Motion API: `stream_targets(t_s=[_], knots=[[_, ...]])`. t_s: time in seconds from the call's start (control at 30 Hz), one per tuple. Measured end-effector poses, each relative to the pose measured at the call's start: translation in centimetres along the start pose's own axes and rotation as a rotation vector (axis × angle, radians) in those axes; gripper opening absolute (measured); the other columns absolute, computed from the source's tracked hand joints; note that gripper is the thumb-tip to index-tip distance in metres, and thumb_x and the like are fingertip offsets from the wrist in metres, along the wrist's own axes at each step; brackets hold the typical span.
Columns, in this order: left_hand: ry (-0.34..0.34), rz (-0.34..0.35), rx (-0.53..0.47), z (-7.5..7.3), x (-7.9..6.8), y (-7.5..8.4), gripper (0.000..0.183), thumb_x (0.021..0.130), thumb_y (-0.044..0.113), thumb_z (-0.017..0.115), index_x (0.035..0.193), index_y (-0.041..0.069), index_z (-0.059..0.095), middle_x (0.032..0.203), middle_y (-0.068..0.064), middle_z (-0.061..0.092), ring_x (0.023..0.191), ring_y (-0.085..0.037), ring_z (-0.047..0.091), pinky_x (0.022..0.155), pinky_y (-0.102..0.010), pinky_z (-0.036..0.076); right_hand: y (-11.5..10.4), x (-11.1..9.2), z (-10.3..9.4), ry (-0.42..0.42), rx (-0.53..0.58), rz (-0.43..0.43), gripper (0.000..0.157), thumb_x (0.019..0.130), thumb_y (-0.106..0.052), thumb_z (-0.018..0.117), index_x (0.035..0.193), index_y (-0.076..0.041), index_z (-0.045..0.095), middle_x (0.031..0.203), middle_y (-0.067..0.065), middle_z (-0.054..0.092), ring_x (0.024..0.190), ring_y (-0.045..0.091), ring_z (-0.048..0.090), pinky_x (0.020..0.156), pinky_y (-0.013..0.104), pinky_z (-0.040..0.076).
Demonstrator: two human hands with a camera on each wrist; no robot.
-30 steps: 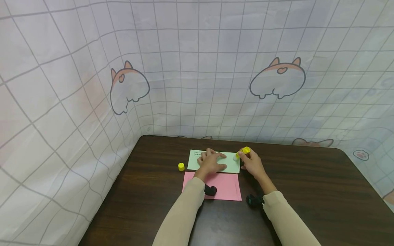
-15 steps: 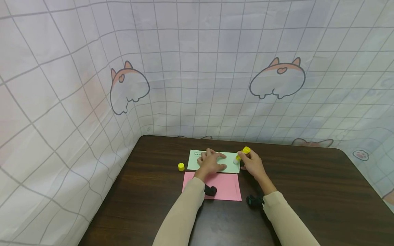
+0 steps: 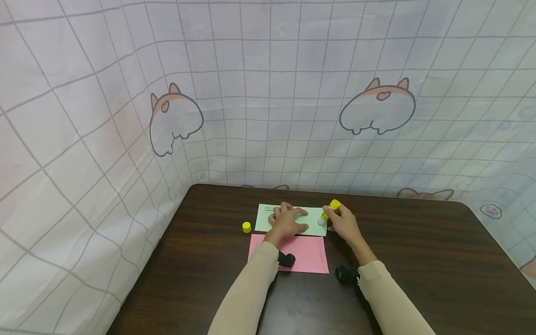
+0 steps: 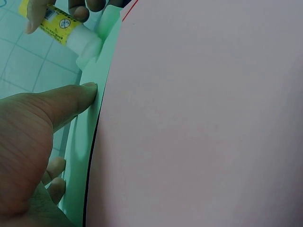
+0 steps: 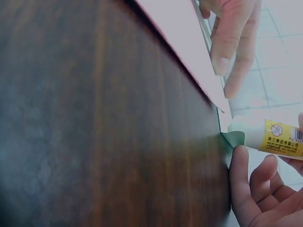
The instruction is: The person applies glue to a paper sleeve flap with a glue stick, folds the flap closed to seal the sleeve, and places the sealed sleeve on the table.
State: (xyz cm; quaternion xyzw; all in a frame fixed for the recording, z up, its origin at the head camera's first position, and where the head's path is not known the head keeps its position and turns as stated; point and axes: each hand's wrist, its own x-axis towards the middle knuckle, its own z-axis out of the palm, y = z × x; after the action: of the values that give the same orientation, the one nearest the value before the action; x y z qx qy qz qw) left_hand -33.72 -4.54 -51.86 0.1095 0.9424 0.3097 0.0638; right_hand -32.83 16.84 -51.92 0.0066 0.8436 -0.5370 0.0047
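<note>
A pale green envelope (image 3: 313, 226) lies flat near the back of the table, with small print at its upper left. My left hand (image 3: 286, 222) rests on its middle, fingers spread, pressing it down. In my right hand (image 3: 345, 222) I grip a yellow and white glue stick (image 3: 331, 209), tilted, its white end touching the envelope's right part. The right wrist view shows that end of the glue stick (image 5: 284, 138) against a slightly lifted green flap (image 5: 233, 138), with my right fingertips beside it. In the left wrist view my left thumb (image 4: 71, 101) presses the green paper.
A pink envelope (image 3: 310, 256) lies just in front of the green one, partly under my left wrist. A yellow cap (image 3: 246, 227) stands to the left. The dark wooden table (image 3: 418, 251) runs back to a hanging grid-patterned curtain (image 3: 284, 116).
The glue stick's white end has slid slightly down along the right part of the green envelope, toward me. My left hand has stayed in place.
</note>
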Motion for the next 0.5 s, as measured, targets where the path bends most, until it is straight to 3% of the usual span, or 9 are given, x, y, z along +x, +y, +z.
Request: stream_targets(t_s=[0.23, 0.5], knots=[[0.004, 0.004, 0.004, 0.02, 0.07, -0.05, 0.040, 0.094, 0.043, 0.072, 0.133, 0.038, 0.066, 0.128, -0.002, 0.037, 0.112, -0.029, 0.029, 0.088, -0.049, 0.021, -0.14, -0.01, -0.05, -0.009, -0.032, 0.001, 0.057, 0.101, -0.056, 0.055, 0.128, -0.006, 0.056, 0.111, 0.015, 0.060, 0.082, 0.020, 0.055, 0.080, 0.035, 0.062], [0.007, -0.002, 0.000, -0.07, 0.01, 0.02, 0.040, 0.093, 0.043, 0.074, 0.131, 0.038, 0.067, 0.127, -0.002, 0.038, 0.112, -0.028, 0.030, 0.087, -0.050, 0.021, -0.33, -0.20, -0.10, -0.036, -0.065, -0.022, 0.055, 0.103, -0.053, 0.055, 0.126, -0.003, 0.056, 0.108, 0.016, 0.062, 0.091, 0.025, 0.068, 0.079, 0.035, 0.062]])
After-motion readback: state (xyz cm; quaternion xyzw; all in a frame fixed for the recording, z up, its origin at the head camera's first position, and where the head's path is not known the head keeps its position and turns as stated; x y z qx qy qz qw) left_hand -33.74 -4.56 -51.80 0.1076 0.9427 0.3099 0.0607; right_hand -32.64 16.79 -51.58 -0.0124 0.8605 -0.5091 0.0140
